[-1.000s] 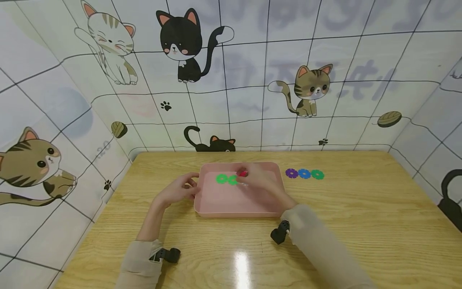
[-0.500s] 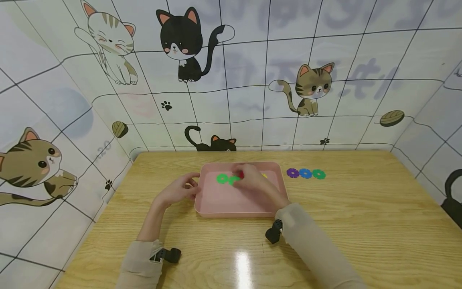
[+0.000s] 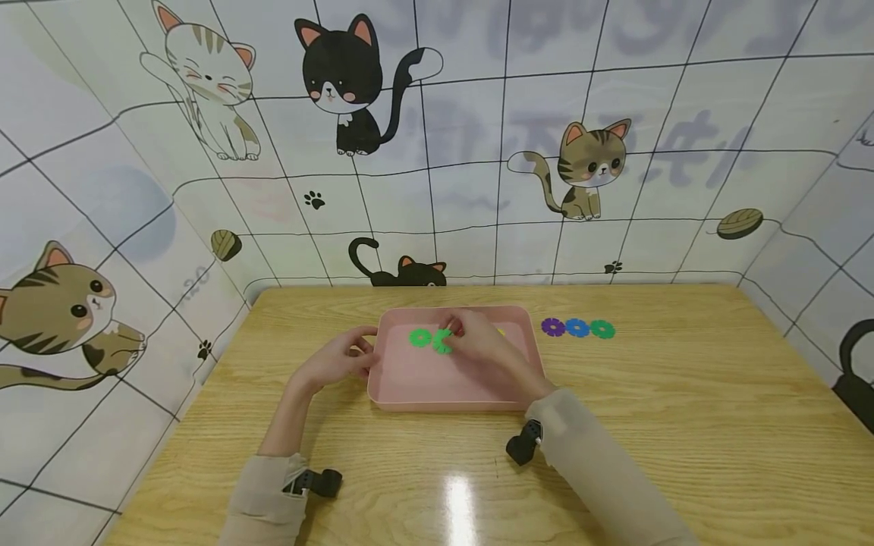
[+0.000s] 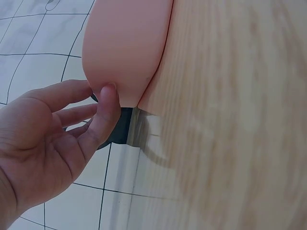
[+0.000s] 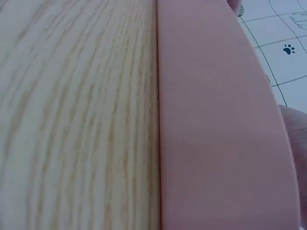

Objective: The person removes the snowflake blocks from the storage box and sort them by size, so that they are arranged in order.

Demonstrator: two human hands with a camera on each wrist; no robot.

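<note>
Head view: in the pink tray (image 3: 440, 385), the right-side green disc (image 3: 441, 343) lies left of the nearer right hand (image 3: 479, 338), at its narrowed fingers; hold not determinable.

Your sleeved arms (image 3: 604, 462) extend toward the desk's (image 3: 683, 379) far edge, left grip (image 3: 337, 356) loosely curved, right grip (image 3: 478, 337) pinching with bent fingers.
</note>
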